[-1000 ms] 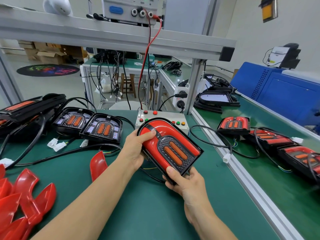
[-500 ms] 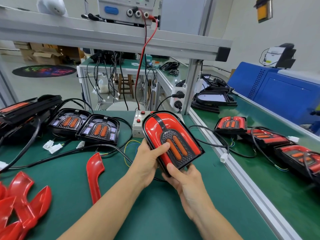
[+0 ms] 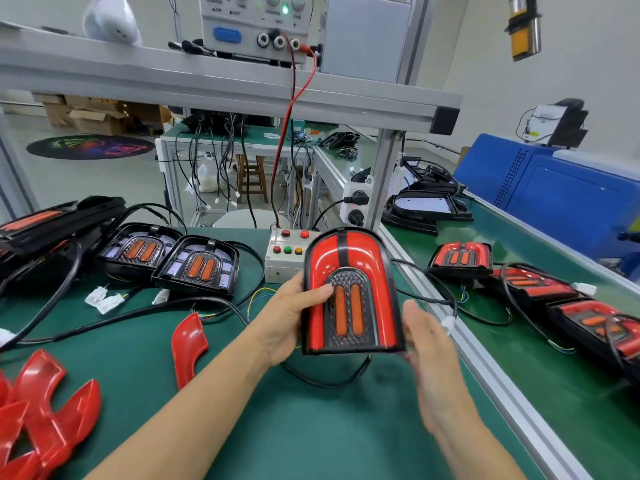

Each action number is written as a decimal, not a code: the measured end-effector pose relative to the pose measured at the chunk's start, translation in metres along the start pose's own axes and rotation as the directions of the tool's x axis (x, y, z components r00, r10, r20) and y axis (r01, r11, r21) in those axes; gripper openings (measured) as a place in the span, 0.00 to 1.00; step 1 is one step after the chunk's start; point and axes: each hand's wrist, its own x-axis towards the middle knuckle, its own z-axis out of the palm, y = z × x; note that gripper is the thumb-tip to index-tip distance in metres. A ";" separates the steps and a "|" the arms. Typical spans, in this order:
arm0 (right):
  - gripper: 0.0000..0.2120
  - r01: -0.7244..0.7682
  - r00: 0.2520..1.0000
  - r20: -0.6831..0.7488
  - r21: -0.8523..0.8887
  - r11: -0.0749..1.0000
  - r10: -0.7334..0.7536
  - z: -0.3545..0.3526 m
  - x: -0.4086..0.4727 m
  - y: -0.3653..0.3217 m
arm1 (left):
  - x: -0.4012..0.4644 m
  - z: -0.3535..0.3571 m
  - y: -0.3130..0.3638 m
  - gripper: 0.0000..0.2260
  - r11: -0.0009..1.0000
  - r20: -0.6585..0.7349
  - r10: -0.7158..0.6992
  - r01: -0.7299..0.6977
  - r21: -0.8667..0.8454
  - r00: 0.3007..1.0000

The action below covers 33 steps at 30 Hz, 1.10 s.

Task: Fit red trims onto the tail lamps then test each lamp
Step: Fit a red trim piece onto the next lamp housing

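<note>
Tail lamp (image 3: 349, 292) in left-hand fingers (image 3: 320, 293)

Two bare forearms, no sleeves, gloves, rings or watch; left hand (image 3: 287, 320), right hand (image 3: 431, 355)

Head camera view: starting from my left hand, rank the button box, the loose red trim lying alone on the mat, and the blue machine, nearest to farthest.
From the left hand, which grips the held lamp:
1. Button box, just beyond the hand, at the bench's back.
2. Loose red trim, on the mat to the hand's left; close to the box's distance, so this ranking is loose.
3. Blue machine, far right, past the conveyor.
</note>
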 end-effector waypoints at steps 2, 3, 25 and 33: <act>0.28 -0.006 0.997 0.074 0.103 0.995 -0.002 -0.006 0.006 -0.008 | 0.002 0.003 -0.003 0.16 0.997 0.065 -0.062 0.065 -0.034 0.996; 0.27 -0.050 0.989 0.143 0.143 0.988 0.030 -0.005 0.008 -0.012 | 0.003 0.005 -0.005 0.14 0.996 0.091 -0.081 0.084 -0.030 0.993; 0.21 -0.119 0.986 0.168 0.624 0.772 0.016 -0.024 0.024 -0.022 | -0.023 -0.088 0.073 0.14 0.060 -0.290 0.342 0.288 0.956 0.894; 0.22 -0.101 0.990 0.139 0.642 0.760 0.014 -0.025 0.030 -0.019 | -0.056 -0.161 0.061 0.11 -0.389 -0.522 0.111 0.520 0.760 0.846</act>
